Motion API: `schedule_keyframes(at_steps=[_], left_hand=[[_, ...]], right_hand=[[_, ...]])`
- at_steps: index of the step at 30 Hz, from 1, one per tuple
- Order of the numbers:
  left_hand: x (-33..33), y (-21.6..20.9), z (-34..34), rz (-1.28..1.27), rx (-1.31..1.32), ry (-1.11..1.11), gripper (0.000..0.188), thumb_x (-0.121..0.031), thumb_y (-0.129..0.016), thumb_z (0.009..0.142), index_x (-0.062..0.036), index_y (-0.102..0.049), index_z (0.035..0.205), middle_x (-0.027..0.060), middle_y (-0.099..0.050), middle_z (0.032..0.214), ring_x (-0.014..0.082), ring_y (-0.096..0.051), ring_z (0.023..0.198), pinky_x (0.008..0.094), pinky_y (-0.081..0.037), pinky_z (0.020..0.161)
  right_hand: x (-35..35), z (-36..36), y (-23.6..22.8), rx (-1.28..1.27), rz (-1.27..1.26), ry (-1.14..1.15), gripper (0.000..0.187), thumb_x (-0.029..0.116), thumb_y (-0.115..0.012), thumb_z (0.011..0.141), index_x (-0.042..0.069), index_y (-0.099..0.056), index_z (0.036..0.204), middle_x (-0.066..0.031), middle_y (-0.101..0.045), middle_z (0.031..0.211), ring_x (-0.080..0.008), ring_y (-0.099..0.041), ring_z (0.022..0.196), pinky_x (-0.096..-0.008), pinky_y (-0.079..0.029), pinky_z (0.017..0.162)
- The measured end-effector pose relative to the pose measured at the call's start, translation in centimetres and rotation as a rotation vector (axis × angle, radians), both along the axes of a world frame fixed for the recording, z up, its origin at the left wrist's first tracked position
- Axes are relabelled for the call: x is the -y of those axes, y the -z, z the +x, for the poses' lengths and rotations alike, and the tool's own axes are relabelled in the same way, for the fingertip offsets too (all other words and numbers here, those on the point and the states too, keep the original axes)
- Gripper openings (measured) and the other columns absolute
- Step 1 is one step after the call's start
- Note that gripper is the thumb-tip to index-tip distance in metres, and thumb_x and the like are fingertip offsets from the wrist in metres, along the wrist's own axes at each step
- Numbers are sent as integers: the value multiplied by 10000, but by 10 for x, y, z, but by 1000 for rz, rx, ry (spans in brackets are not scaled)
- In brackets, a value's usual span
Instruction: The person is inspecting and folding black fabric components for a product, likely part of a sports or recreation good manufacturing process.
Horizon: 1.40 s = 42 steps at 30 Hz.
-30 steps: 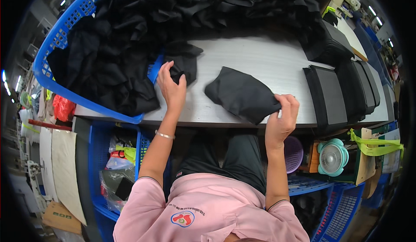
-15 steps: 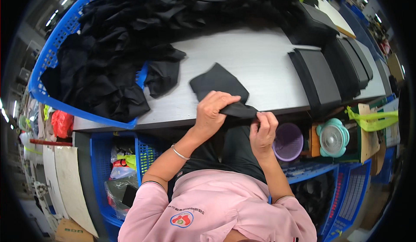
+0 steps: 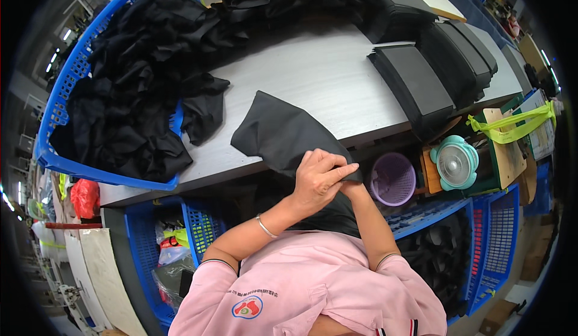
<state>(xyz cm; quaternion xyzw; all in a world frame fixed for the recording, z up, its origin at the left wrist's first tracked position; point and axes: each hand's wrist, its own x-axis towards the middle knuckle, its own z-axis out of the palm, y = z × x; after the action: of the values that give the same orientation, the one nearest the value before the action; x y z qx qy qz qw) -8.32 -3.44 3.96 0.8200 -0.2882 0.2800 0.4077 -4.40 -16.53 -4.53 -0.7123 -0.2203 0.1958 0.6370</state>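
Observation:
A flat black fabric piece [image 3: 283, 132] reaches from the white tabletop over its near edge toward my lap. My left hand [image 3: 319, 176] is closed on its near right end, fingers bent and pressed together over the cloth. Right beside it, partly covered by the left hand, my right hand [image 3: 353, 187] grips the same end; its fingertips are mostly hidden. The far left end of the cloth lies loose on the table, with a slanted edge.
A blue basket [image 3: 54, 116] heaped with crumpled black fabric [image 3: 132, 119] stands at the left. Stacks of black pieces [image 3: 415, 77] lie at the right. Below the table edge are a purple bin [image 3: 392, 179], a turquoise fan [image 3: 456, 163] and blue crates [image 3: 490, 258].
My hands have come together at the right end of the fabric piece, lower and nearer my body. The folded cloth is now stretched out longer. The view has shifted slightly.

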Motion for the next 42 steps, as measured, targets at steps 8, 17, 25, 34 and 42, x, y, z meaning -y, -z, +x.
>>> schedule_keyframes(at_steps=[8, 17, 25, 34, 42], left_hand=[[20, 16, -42, -137, -127, 225, 363, -31, -747, 669, -144, -757, 1014, 9, -656, 937, 225, -593, 892, 373, -416, 817], [-28, -8, 8, -421, -571, 192, 855, -485, -617, 923, 14, -296, 1539, 247, -248, 1601, 363, -206, 1506, 444, -182, 1213], [-4, 5, -21, -185, -222, 2, 970, -466, -814, 770, -17, -370, 1505, 239, -266, 1559, 416, -242, 1457, 518, -221, 1181], [-16, 16, -28, -19, -82, 94, 515, -145, -856, 710, -97, -674, 1189, 117, -555, 1338, 339, -485, 1288, 489, -422, 1059], [-19, 17, -10, -610, -539, -93, 122, -92, -643, 947, -11, -699, 1019, 75, -690, 889, 136, -630, 859, 290, -505, 788]], right_hand=[[-2, -9, -49, -40, 286, 170, 308, 49, -629, 878, 5, -582, 1180, -106, -587, 1250, -200, -579, 1082, -310, -482, 921], [-21, 14, -120, 400, 156, 269, 318, 38, -613, 887, -11, -573, 1198, -109, -566, 1308, -210, -575, 1092, -305, -480, 917], [-21, 23, -134, 403, 158, 304, 308, 45, -602, 901, -18, -569, 1201, -111, -561, 1311, -207, -571, 1087, -299, -479, 908], [-31, 25, -128, 230, 301, 364, 279, 69, -595, 924, -15, -570, 1188, -115, -568, 1259, -193, -566, 1066, -293, -479, 892], [-65, 58, -118, -12, 544, 447, 255, 91, -588, 944, -13, -571, 1177, -118, -576, 1212, -181, -561, 1047, -287, -479, 878]])
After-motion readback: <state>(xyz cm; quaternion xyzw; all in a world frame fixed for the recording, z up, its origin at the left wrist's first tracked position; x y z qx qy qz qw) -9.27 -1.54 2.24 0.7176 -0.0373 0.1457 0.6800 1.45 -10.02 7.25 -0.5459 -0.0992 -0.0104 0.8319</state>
